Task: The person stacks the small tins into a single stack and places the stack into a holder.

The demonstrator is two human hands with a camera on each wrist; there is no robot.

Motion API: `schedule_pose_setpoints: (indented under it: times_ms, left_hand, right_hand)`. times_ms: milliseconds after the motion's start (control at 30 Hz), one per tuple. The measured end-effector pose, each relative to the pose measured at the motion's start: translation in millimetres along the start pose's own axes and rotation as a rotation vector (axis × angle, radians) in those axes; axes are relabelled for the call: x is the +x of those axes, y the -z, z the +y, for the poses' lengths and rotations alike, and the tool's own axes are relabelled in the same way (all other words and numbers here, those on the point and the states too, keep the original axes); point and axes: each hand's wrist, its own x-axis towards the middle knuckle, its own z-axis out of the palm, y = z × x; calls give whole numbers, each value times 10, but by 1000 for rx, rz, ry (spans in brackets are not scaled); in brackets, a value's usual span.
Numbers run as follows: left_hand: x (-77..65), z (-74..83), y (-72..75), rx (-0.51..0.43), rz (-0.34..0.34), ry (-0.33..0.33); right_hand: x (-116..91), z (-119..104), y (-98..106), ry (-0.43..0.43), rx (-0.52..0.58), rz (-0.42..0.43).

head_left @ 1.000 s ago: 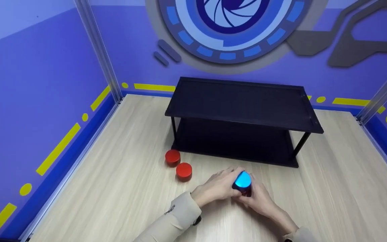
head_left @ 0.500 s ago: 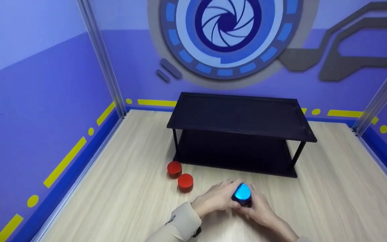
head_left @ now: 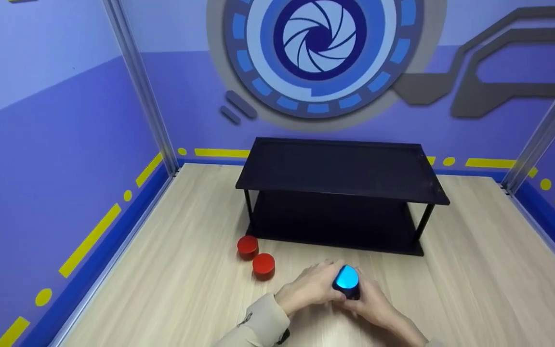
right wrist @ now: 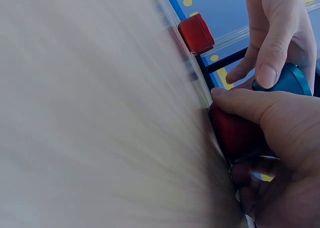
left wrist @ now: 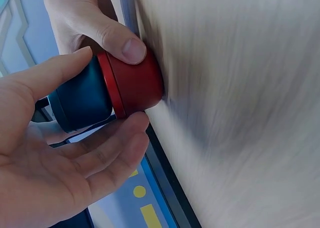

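Observation:
A blue round tin (head_left: pixel 347 277) stands on top of a red round tin (left wrist: pixel 131 83), right in front of me. My left hand (head_left: pixel 310 285) holds the blue tin between thumb and fingers; in the left wrist view its lower fingers reach down beside the red one. Lower down, my right hand (head_left: pixel 375 300) grips the red tin, its thumb across the side in the right wrist view. The red tin's base meets the wooden table or lies very close to it. From the head view, the hands and the blue tin hide most of the red one.
Two more red round tins (head_left: pixel 264 266) (head_left: pixel 247 247) stand close together on the table, left of my hands. Behind them is a black two-tier rack (head_left: pixel 342 168) with thin posts. Printed blue panels (head_left: pixel 80 120) enclose the wooden tabletop (head_left: pixel 162 270) at the back and sides.
The head view has tilted upward, so the scene sits lower in the picture. Both hands keep their hold on the stacked tins, with little other visible movement.

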Motion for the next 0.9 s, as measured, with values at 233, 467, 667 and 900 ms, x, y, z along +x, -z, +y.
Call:
schedule_pose_setpoints:
  times_ms: [233, 467, 667, 900]
  left_hand:
    - [2, -7, 33, -24, 18, -22]
    - [6, -17, 9, -26, 5, -28]
    - [-42, -29, 4, -37, -33, -5]
    - [-75, -15, 23, -46, -39, 7]
  right_hand:
    - [14, 0, 14, 10, 30, -6]
    - [-7, 27, -16, 41, 17, 33]
    - [-29, 23, -25, 68, -7, 39]
    - [-11, 16, 1, 104, -27, 39]
